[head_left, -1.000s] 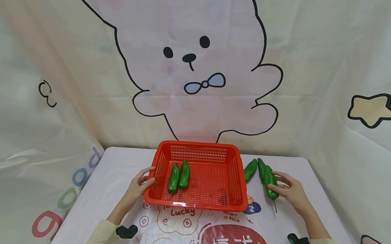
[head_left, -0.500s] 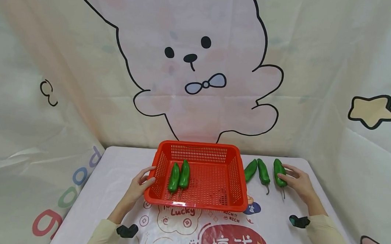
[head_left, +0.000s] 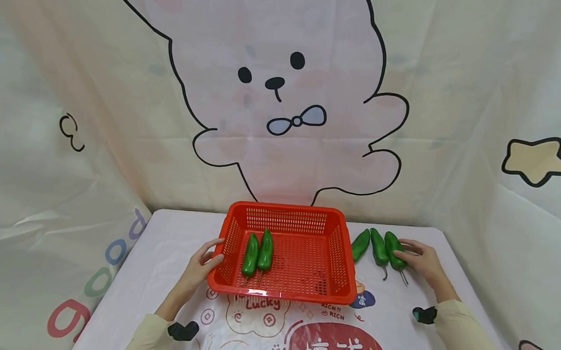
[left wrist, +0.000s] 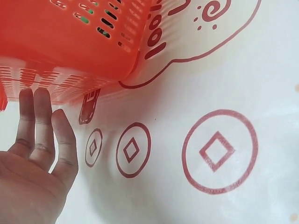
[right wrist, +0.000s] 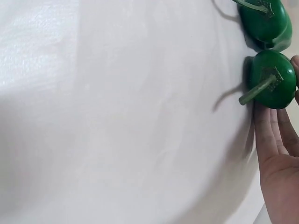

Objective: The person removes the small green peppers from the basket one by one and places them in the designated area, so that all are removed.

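My left hand point(head_left: 198, 267) rests against the left side of a red plastic basket point(head_left: 280, 296). In the left wrist view, three fairly straight fingers point(left wrist: 44, 123) reach up to the basket's outer wall point(left wrist: 93, 51); the thumb is out of that view. Two long green peppers, a left one point(head_left: 250, 255) and a right one point(head_left: 265, 251), lie side by side inside the basket. My right hand point(head_left: 421, 260) holds another green pepper point(head_left: 394, 248) between thumb and fingers, its stem point(right wrist: 257, 90) towards me. Close to its left lies a second green pepper point(head_left: 379, 247) on the table.
A third loose green pepper point(head_left: 360, 245) lies by the basket's right wall, partly hidden by it. The white printed cloth point(head_left: 233, 347) covers the table. A patterned curtain point(head_left: 166, 179) hangs behind the table and at both sides.
My right hand first moved its green pepper right, away from the neighbouring pepper, then back left until close beside it. The left hand and the basket stay put.
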`<state>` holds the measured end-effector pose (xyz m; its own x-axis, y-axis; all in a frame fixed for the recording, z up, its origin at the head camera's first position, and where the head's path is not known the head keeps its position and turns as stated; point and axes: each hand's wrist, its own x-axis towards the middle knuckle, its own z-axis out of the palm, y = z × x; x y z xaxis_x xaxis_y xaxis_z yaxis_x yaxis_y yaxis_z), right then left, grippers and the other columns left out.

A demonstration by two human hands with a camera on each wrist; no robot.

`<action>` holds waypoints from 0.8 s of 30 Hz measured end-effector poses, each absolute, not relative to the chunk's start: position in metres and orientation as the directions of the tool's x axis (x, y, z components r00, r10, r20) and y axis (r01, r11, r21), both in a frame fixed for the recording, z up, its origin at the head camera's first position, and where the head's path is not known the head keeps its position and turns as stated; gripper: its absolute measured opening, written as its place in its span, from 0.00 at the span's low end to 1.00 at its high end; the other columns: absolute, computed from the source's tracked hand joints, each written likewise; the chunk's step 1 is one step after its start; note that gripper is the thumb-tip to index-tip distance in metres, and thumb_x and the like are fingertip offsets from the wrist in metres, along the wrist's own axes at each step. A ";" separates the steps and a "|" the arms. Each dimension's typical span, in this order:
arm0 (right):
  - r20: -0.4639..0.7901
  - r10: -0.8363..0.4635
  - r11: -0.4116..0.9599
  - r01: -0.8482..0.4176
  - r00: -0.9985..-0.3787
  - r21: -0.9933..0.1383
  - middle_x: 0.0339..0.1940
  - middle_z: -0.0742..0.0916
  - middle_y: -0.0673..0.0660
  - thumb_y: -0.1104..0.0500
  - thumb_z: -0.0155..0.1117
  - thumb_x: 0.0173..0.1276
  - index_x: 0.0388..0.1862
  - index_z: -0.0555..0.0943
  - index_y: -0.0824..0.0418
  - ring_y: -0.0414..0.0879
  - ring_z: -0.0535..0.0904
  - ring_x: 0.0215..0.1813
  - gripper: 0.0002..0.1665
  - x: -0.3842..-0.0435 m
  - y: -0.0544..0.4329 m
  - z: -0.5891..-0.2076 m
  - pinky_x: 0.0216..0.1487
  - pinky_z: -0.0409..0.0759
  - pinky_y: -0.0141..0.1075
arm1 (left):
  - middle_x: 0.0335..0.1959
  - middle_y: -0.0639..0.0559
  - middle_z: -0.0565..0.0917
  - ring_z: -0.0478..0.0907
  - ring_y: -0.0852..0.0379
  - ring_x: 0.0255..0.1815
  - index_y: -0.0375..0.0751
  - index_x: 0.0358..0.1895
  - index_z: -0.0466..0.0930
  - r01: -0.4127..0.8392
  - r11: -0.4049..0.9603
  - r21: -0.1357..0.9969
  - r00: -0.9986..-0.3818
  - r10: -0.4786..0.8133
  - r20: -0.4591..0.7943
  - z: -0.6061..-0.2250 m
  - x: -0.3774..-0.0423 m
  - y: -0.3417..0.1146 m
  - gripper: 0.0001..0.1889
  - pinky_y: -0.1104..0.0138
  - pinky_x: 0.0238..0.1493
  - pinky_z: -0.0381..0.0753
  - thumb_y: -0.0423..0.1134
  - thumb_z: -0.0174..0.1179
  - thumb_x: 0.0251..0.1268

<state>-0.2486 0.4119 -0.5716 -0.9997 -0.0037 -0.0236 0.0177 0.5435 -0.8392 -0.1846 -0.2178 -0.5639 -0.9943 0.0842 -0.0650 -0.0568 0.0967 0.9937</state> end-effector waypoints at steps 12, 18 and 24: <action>0.152 0.054 0.483 -0.107 -0.987 -0.869 0.60 0.80 0.68 0.56 0.69 0.72 0.64 0.75 0.75 0.26 0.77 0.47 0.31 -0.242 0.410 -0.547 0.44 0.79 0.22 | 0.61 0.35 0.75 0.79 0.37 0.57 0.54 0.73 0.69 -0.052 0.092 0.994 -0.994 0.088 -0.060 -0.562 -0.186 -0.218 0.27 0.55 0.47 0.85 0.40 0.62 0.74; 0.192 0.056 0.340 -0.162 -0.980 -0.926 0.56 0.82 0.58 0.60 0.68 0.73 0.63 0.75 0.75 0.30 0.81 0.48 0.27 -0.240 0.384 -0.527 0.47 0.79 0.23 | 0.61 0.35 0.76 0.79 0.37 0.56 0.54 0.73 0.69 -0.048 0.095 0.994 -0.995 0.084 -0.056 -0.562 -0.187 -0.218 0.26 0.55 0.47 0.85 0.39 0.62 0.74; 0.210 0.012 0.231 -0.202 -0.978 -0.952 0.53 0.83 0.58 0.64 0.66 0.74 0.61 0.74 0.78 0.35 0.83 0.49 0.24 -0.236 0.346 -0.504 0.49 0.80 0.27 | 0.61 0.35 0.75 0.79 0.39 0.56 0.53 0.73 0.69 -0.049 0.099 0.994 -0.995 0.086 -0.057 -0.563 -0.187 -0.218 0.27 0.55 0.47 0.85 0.41 0.63 0.74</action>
